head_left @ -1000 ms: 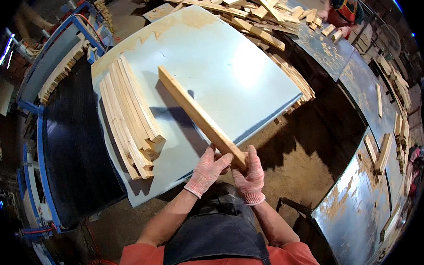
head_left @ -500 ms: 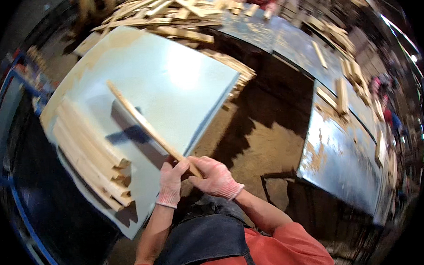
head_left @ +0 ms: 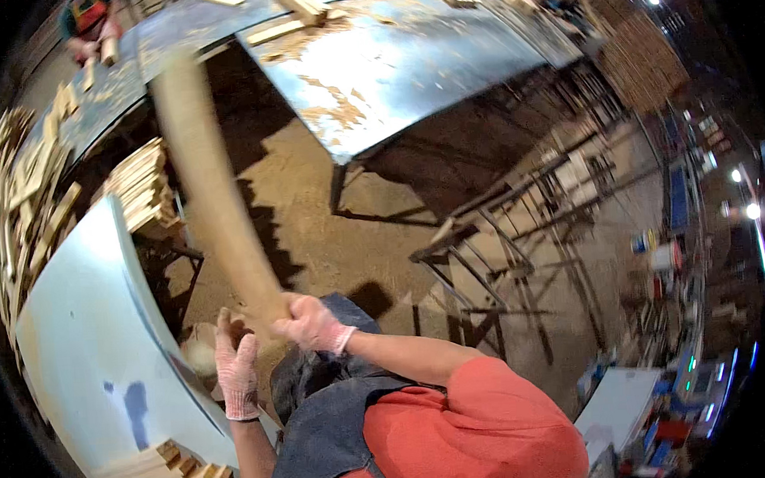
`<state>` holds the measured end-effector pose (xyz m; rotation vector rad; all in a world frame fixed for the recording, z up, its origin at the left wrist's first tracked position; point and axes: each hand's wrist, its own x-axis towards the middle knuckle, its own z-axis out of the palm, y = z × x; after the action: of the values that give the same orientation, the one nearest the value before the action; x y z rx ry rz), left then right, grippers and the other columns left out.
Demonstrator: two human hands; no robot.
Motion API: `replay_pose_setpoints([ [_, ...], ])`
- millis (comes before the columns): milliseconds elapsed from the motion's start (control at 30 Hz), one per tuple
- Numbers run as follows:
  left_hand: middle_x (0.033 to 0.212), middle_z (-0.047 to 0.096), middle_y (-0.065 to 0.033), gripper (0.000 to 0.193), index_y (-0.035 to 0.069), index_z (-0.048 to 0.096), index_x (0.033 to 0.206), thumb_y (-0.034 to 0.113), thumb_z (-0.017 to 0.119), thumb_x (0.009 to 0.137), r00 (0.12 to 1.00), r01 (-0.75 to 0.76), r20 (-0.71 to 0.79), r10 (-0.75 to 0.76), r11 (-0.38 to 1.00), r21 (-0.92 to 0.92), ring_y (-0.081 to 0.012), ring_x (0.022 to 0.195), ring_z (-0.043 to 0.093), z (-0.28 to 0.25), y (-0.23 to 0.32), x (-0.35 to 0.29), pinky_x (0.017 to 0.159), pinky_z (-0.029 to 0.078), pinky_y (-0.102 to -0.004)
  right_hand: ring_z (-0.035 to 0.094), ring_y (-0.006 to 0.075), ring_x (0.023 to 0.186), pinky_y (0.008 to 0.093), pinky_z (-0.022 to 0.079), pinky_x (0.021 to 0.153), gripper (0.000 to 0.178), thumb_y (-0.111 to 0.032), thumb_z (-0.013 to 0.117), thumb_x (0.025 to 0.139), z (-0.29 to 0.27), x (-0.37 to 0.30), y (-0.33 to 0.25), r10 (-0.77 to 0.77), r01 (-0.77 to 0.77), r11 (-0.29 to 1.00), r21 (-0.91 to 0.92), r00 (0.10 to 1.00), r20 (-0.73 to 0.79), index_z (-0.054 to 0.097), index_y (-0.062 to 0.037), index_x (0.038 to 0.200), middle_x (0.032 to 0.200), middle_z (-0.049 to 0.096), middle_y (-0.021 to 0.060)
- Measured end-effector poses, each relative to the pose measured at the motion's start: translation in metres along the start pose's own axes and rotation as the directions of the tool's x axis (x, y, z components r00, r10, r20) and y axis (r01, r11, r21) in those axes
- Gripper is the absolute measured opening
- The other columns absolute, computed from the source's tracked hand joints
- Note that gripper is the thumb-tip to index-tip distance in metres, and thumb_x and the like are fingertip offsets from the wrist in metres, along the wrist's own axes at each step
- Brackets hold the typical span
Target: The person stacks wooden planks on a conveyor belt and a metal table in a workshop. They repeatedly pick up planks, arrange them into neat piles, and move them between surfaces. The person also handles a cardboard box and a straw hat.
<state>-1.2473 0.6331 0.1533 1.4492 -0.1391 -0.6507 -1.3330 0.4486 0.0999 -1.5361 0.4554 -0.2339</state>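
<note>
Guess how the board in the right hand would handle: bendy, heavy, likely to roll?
The wooden board is probably stiff, jutting unsupported from the right hand. Being held near one end suggests modest weight. Its flattish shape would likely slide, not roll.

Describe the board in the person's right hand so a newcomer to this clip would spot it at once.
Start at the big shiny metal table near the top, then the brown floor below it. A long pale board slants up and left from the gloved right hand. Unlike the stacked boards to its left, it is held singly and looks blurred.
</note>
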Motion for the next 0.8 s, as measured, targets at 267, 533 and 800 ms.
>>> replay_pose_setpoints([
  [267,0.099,0.062,-0.0039,0.058,-0.005,0.052,0.148,0.019,0.067,0.098,0.938,0.181,0.216,-0.27,0.916,0.358,-0.0119,0.083,0.059,0.056,-0.153,0.005,0.07,0.049,-0.0248,0.061,0.0232,0.077,0.0402,0.052,0.075,0.046,-0.04,0.077,0.098,-0.255,-0.131,0.129,0.326,-0.389,0.901,0.193,0.312,-0.893,0.069,0.0045,0.103,0.087,0.071,0.013],
  [533,0.079,0.047,0.0016,0.017,0.012,0.051,0.09,0.018,0.064,0.099,0.782,0.562,0.137,-0.608,0.783,0.267,-0.0096,0.066,0.046,0.133,-0.165,-0.002,0.054,0.037,-0.0271,0.074,0.0385,0.106,0.0439,0.055,0.094,0.046,-0.033,0.066,0.092,-0.432,-0.163,0.199,0.641,-0.568,0.63,0.53,-0.004,-0.767,0.075,0.0048,0.117,0.11,0.077,0.0256],
  [800,0.142,0.064,-0.0101,0.056,0.01,0.059,0.151,0.037,0.07,0.102,0.513,0.828,-0.114,-0.851,0.456,0.325,-0.0213,0.126,0.06,0.225,-0.211,0.004,0.107,0.049,-0.0386,0.075,0.0407,0.096,0.0511,0.059,0.078,0.045,-0.047,0.073,0.09,-0.52,-0.087,0.398,0.602,-0.884,0.466,0.031,0.291,-0.744,0.076,-0.0032,0.099,0.096,0.076,0.0241],
])
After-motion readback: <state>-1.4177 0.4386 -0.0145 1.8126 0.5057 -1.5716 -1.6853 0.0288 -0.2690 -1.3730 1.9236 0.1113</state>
